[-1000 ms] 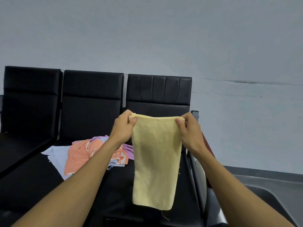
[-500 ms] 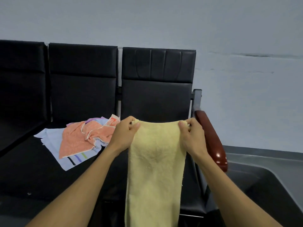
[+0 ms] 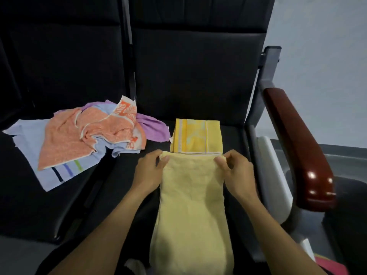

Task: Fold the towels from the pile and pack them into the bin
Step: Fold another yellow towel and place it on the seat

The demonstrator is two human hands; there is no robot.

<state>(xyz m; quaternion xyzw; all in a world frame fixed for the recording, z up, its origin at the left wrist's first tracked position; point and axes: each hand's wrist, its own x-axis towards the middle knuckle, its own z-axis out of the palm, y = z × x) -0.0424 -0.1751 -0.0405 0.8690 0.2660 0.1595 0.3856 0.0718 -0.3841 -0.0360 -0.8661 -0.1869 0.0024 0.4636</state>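
Observation:
A pale yellow towel (image 3: 190, 205) lies lengthwise on the black seat (image 3: 234, 133), its near end hanging over the front edge. My left hand (image 3: 151, 171) pinches its far left corner and my right hand (image 3: 236, 173) pinches its far right corner. Just beyond it rests a folded yellow patterned towel (image 3: 196, 137). The pile of towels (image 3: 85, 135), orange, lilac, purple and light blue with stripes, sits on the seat to the left. No bin can be clearly made out.
A red-brown armrest (image 3: 297, 155) on a grey frame stands at the right of the seat. A dark grey surface (image 3: 347, 161) lies beyond it. Black seat backs (image 3: 194, 72) rise behind. Something pink (image 3: 329, 266) shows at the bottom right.
Both hands have lowered the yellow towel from hanging in the air onto the seat. The camera has tilted down, bringing the folded yellow patterned towel into view.

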